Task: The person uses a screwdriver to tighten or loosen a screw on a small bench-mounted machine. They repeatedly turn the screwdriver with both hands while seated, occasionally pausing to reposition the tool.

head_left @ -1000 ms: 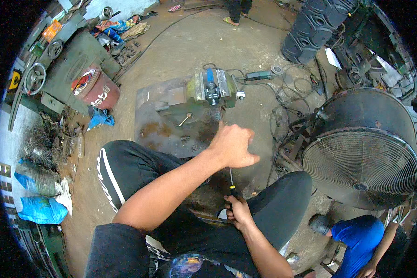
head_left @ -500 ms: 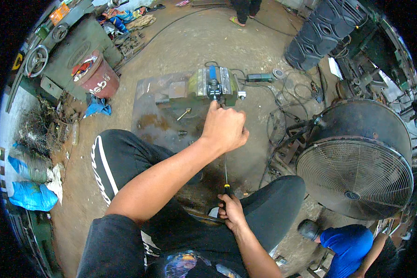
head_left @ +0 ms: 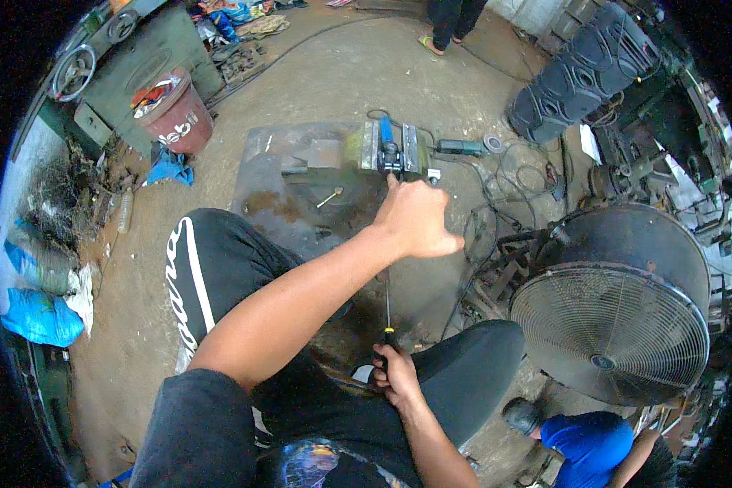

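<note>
Both hands (head_left: 415, 218) on long file (head_left: 388, 297)

Left hand (head_left: 415, 218) fisted near vise (head_left: 390, 150) on steel plate (head_left: 260, 183), fingers curled over upper end of thin rod (head_left: 387, 297). Right hand (head_left: 394, 376) grips rod's black handle low between knees. Big fan (head_left: 614, 329) at right. Bucket (head_left: 175, 110) upper left. Person in blue shirt (head_left: 590, 443) bottom right.
</note>
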The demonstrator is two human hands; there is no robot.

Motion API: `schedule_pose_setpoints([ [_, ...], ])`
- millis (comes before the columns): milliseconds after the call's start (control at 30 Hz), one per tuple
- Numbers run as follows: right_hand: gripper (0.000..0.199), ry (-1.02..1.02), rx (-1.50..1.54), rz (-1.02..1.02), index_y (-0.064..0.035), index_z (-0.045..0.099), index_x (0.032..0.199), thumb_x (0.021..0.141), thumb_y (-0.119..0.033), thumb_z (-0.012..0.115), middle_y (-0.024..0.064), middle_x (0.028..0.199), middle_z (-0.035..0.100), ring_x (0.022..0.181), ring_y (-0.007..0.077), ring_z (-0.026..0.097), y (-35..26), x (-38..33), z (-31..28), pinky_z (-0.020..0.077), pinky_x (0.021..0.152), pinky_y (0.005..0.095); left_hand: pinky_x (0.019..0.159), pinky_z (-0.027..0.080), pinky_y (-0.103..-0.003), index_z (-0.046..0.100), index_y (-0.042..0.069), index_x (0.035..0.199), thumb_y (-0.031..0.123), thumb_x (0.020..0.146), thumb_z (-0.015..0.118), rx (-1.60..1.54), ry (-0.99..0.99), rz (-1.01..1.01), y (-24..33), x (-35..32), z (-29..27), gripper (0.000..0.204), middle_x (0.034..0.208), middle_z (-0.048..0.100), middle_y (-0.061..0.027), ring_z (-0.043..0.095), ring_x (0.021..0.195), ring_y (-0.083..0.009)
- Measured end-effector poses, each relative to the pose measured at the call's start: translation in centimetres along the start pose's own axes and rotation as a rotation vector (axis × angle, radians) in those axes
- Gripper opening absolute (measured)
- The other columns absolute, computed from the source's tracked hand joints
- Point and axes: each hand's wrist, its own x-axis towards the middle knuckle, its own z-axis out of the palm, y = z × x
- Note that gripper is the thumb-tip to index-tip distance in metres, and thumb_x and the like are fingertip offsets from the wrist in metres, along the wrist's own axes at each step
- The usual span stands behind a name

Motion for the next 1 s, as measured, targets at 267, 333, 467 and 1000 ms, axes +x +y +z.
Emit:
schedule_pose_setpoints([
  [267, 0.027, -0.011, 0.01, 0.003, -0.0069, 0.054, 0.114, 0.093, -0.02, 0.064, -0.0001, 0.076, 0.047, 0.053, 0.0076, 0.039, 0.1, 0.0, -0.2, 0.0268, 0.045, 0.0237, 0.1, 0.043, -0.064, 0.071, 0.001, 0.078, 0.049, 0.064, 0.075, -0.073, 0.068, -0.014, 0.1, 0.0, -0.6, 0.05, 0.074, 0.071, -0.022, 0.071, 0.081, -0.0432],
  [333, 0.025, -0.024, 0.019, 0.005, -0.008, 0.054, 0.112, 0.092, -0.02, 0.065, -0.0004, 0.076, 0.047, 0.053, 0.0075, 0.039, 0.1, 0.1, -0.2, 0.0268, 0.045, 0.0237, 0.097, 0.049, -0.06, 0.071, 0.001, 0.078, 0.049, 0.065, 0.075, 0.032, 0.066, 0.003, 0.7, -0.9, -0.5, 0.05, 0.074, 0.071, -0.0219, 0.071, 0.08, -0.0427],
  [467, 0.023, 0.007, 0.043, -0.006, -0.0097, 0.054, 0.108, 0.092, -0.019, 0.067, -0.001, 0.074, 0.047, 0.052, 0.0072, 0.038, -0.2, -0.1, -0.1, 0.0261, 0.044, 0.0233, 0.08, 0.059, -0.047, 0.073, 0.002, 0.083, 0.042, 0.068, 0.077, -0.138, -0.13, -0.081, 2.1, -3.4, 0.4, 0.043, 0.077, 0.071, -0.023, 0.073, 0.082, -0.0405],
  [1000, 0.028, -0.077, 0.118, -0.535, -0.01, 0.049, 0.104, 0.109, -0.037, 0.047, 0.0031, 0.07, 0.049, 0.052, 0.0111, 0.042, -2.8, -6.4, 1.2, 0.032, 0.042, 0.0246, 0.078, 0.048, -0.045, 0.067, 0.005, 0.077, 0.031, 0.067, 0.075, -0.093, 0.099, 0.605, 2.5, -4.4, 2.5, 0.028, 0.077, 0.069, -0.011, 0.068, 0.08, -0.0341],
])
